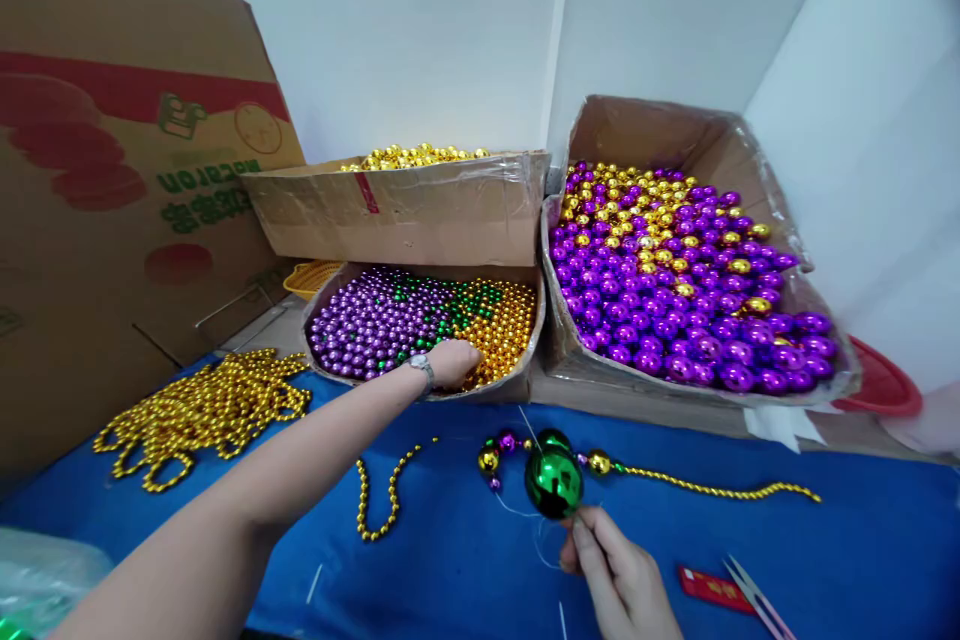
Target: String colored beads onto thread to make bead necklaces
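Observation:
My left hand [454,363], with a watch [421,372] at its wrist, reaches into a low cardboard box of small purple, green and gold beads. Its curled fingers touch the gold beads [508,325]; whatever they hold is hidden. Just above the blue cloth, my right hand [619,570] pinches a bead string at the underside of a large shiny green bead [555,480]. Smaller purple and gold beads [599,461] flank it. A gold bead chain [720,485] extends rightward from them, and loose clear thread hangs in loops near my fingers.
Gold bead chains [217,410] are heaped at left, and a short gold chain [379,510] lies mid-cloth. Larger purple and gold balls fill the right cardboard box [577,350]. Scissors [754,595] rest by a red packet [712,588]. A big carton [112,250] stands left.

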`<state>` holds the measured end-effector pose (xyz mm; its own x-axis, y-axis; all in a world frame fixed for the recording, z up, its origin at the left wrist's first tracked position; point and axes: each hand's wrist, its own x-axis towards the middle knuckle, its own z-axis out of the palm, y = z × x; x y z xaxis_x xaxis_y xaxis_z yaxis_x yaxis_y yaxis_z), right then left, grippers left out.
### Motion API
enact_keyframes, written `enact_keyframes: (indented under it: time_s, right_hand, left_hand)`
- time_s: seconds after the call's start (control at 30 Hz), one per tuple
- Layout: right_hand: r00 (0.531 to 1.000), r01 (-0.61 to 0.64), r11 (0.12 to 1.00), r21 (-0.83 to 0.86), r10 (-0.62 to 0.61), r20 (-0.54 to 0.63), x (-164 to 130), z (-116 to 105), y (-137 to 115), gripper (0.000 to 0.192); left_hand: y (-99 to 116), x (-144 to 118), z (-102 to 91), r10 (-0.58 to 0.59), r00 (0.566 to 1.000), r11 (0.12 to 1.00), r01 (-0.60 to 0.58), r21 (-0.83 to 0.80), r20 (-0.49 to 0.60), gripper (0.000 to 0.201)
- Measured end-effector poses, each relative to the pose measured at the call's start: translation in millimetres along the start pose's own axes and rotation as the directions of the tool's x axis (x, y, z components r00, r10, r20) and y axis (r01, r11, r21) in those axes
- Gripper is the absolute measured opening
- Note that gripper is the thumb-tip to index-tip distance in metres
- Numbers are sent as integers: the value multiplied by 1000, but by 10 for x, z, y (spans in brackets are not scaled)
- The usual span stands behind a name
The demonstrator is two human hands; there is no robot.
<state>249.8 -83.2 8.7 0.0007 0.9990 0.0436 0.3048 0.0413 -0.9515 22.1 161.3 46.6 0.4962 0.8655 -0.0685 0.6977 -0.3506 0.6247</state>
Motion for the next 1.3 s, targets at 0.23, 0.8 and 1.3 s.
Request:
enact_keyframes:
  time_s: [0.23,0.8,1.3]
  right_hand:
    - [999,43,998,-51,-43,12,30,-24,-14,35]
    - [958,288,920,-265,-276,84,79,15,-26,21]
    - [988,93,948,-305,-52,142,-61,91,591,20]
  left_hand:
    - [406,-553,-30,12,980,821,-124,-558,-200,29]
    - [764,-1096,300,-216,975,176,-20,-984,-58,15]
    - [838,-1285,948,-80,990,730,-18,-683,-112,18]
